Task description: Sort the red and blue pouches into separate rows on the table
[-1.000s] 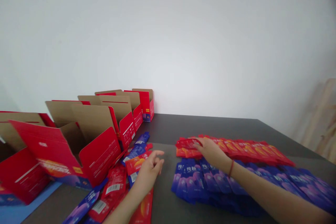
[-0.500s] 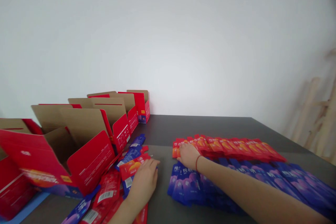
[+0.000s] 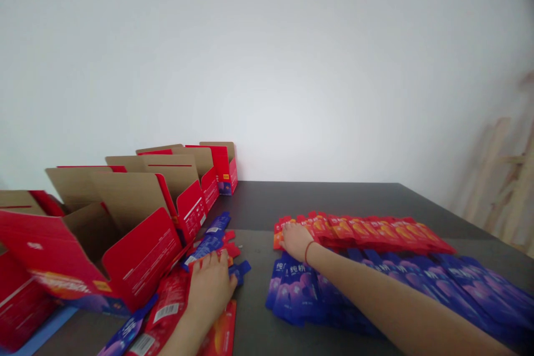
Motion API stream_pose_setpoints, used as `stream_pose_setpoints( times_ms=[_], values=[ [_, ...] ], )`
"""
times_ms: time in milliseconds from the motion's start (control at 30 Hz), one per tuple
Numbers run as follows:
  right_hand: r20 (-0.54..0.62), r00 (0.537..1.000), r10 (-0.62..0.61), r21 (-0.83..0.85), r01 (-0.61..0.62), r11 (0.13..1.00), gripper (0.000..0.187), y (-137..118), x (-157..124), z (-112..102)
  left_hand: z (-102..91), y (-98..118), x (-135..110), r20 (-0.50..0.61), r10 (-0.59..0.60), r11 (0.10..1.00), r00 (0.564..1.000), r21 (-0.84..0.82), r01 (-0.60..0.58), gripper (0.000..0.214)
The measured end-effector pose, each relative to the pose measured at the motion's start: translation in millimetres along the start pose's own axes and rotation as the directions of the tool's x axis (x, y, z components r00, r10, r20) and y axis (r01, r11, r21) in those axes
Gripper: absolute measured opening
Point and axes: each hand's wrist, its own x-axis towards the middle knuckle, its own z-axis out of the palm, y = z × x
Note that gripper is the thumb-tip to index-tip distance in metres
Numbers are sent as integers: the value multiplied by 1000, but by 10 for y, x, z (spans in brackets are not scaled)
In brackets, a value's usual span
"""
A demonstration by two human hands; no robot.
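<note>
My left hand (image 3: 209,285) lies flat, fingers spread, on a loose heap of red and blue sachets (image 3: 175,303) at the lower left. My right hand (image 3: 297,240), with a red cord at the wrist, rests on the left end of a fanned row of red sachets (image 3: 367,231); its fingers press down on the end packets, and whether they grip any is hidden. A fanned row of blue sachets (image 3: 375,292) lies just in front, under my right forearm.
Several open red cardboard boxes (image 3: 125,217) with raised brown flaps line the left side of the dark table (image 3: 317,197), back to the white wall. Wooden slats (image 3: 509,183) lean at the far right. A blue sheet (image 3: 37,334) shows under the nearest box.
My left hand dropped from raised onto the loose heap and slid left. My right hand drew back leftward along the red row to its left end.
</note>
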Motion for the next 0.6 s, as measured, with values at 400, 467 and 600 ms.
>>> stream_pose_setpoints(
  times_ms=[400, 467, 600],
  values=[
    [-121, 987, -101, 228, 127, 965, 40, -300, -337, -238, -137, -56, 34, 43, 5, 1000, 999, 21, -6, 34],
    [-138, 978, -155, 291, 189, 938, 39, -441, -453, -275, -128, -45, 28, 32, 5, 1000, 999, 7, -6, 35],
    [-162, 964, -209, 427, 259, 866, 39, -667, -612, -312, -67, -37, 12, 17, -12, 999, 1000, -34, 13, 35]
  ],
)
